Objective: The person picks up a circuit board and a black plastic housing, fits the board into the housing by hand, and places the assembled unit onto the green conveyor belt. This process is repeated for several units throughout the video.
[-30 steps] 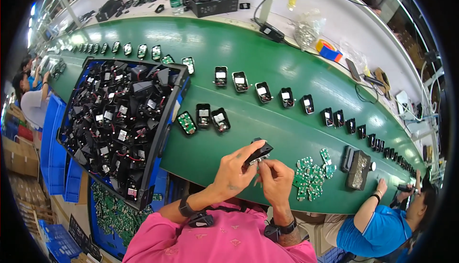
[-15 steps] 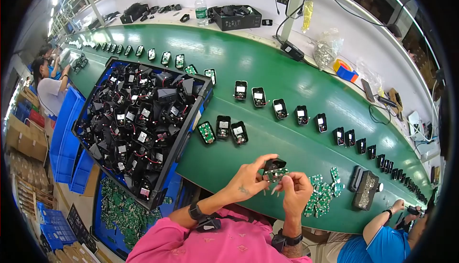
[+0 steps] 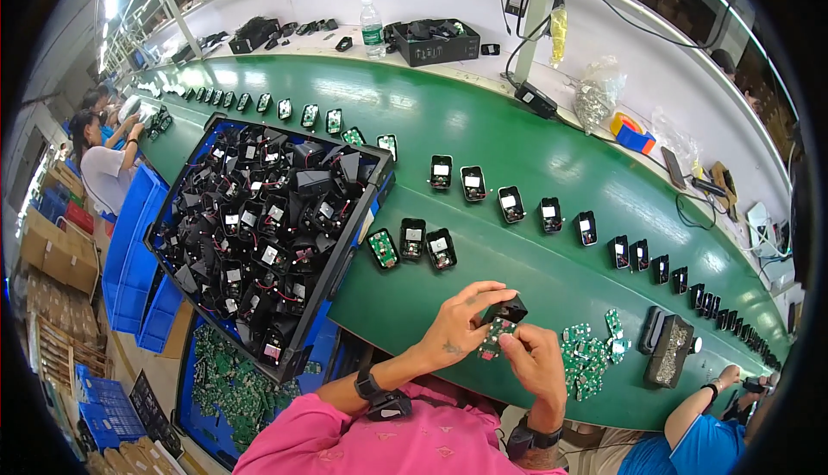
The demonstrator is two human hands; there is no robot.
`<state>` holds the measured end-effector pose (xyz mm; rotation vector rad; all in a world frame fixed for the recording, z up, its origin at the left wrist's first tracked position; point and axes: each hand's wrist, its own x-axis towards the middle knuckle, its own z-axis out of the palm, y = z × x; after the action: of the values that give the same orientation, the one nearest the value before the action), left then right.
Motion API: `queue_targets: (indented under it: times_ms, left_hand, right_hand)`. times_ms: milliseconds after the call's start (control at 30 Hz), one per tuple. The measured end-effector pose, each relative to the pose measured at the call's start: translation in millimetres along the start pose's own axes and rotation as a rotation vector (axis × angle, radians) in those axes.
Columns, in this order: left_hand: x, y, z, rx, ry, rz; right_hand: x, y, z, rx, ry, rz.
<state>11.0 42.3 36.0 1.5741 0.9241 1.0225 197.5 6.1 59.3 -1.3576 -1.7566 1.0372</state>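
At the near edge of the green conveyor belt [image 3: 535, 156], the left hand [image 3: 457, 328] pinches a small black housing [image 3: 505, 309] between thumb and fingertips, while the right hand [image 3: 536, 363] pinches a green circuit board [image 3: 493, 335] at its lower edge, thumb against forefinger; board and housing are touching, the board partly under the housing and, by my judgement, not yet fully seated. Work appears to be mid-run. Done: a group of three units [image 3: 412, 242] lies together near the middle of the belt, one showing a green board, two showing white-labelled inserts. Farther out, a long row of like units [image 3: 526, 203] runs the length of the belt towards both ends; roughly five stand clearly apart in the central stretch, and those beyond crowd together too small to count reliably. Left to do: a loose heap of green boards [image 3: 591, 350] lies at the near edge just right of the hands, number not countable; a black tray of housings [image 3: 259, 233] sits at the left, over the belt's near edge, heaped with many dozens of black parts. One dark open box [image 3: 668, 350] lies right of the boards. One water bottle [image 3: 372, 28] stands on the white bench [image 3: 483, 9] beyond. Other workers [image 3: 103, 164] sit at the far left; another's arm [image 3: 699, 410] enters lower right.
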Motion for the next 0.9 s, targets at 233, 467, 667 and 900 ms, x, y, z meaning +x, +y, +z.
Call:
queue_targets:
  times_ms: [233,467,667,900]
  left_hand:
    - [-3,13,1,0.081,0.085,0.085]
    - [-3,2,-5,-0.266,-0.082,-0.187]
    - [3,2,-2,-0.331,-0.059,-0.261]
    - [7,-3,-3,-0.334,-0.105,-0.33]
  right_hand:
    - [10,-2,10,0.213,0.256,0.213]
    - [14,-1,14,0.064,0.347,0.189]
    - [17,18,30,0.133,0.381,0.176]
    - [18,11,24,0.182,0.255,0.155]
